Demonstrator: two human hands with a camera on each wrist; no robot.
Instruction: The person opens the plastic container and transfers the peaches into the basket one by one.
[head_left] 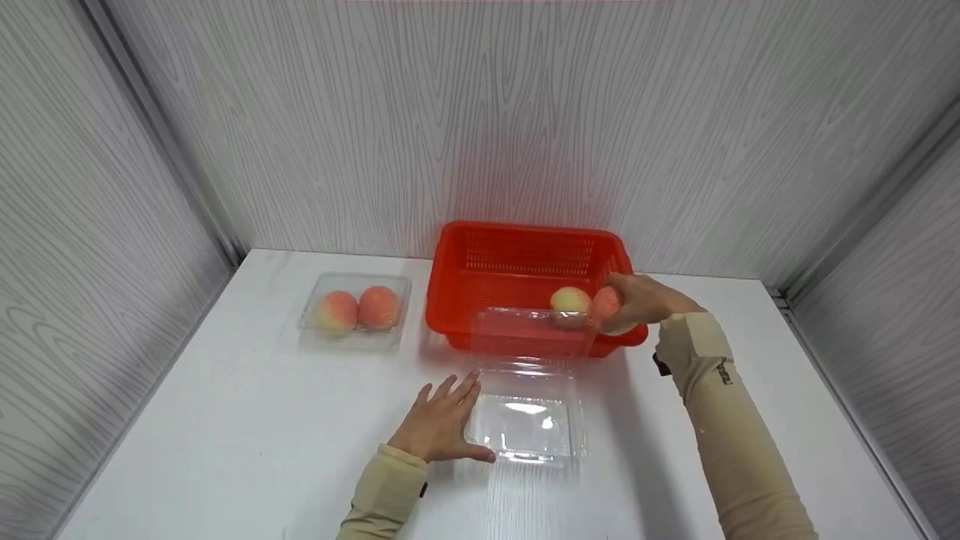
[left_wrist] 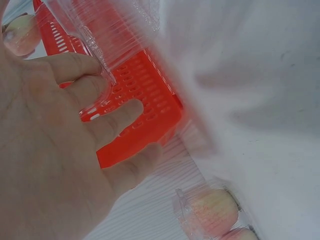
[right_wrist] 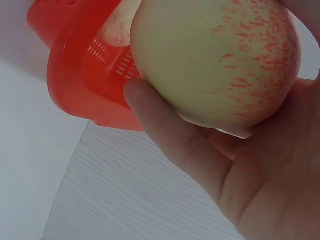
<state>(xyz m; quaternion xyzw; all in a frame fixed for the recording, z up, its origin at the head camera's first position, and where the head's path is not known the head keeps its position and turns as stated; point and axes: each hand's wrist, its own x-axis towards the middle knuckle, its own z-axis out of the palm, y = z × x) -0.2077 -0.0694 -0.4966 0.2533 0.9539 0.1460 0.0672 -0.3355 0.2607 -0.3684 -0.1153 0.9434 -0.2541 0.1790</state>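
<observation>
Grey wood-grain panels are closing in three sides of a white table, and on it one red basket is sitting near the back wall. Right hand is curling its fingers around one peach, holding it over the basket's front right corner; the right wrist view is showing that peach pale green-yellow with red speckles, cradled against the palm, with the basket just behind it. One more peach is lying inside the basket, right beside the held one. Left hand is lying flat on the table with fingers spread and straight, its fingertips touching the left edge of one clear open clamshell box, whose lid is standing up against the basket's front wall. From the left wrist camera the fingers are showing stretched toward the clear plastic edge, red basket beyond. Over to the left, well apart from both hands, one closed clear box is sitting with two peaches side by side inside. So that's four peaches counted, two boxes, one basket.
</observation>
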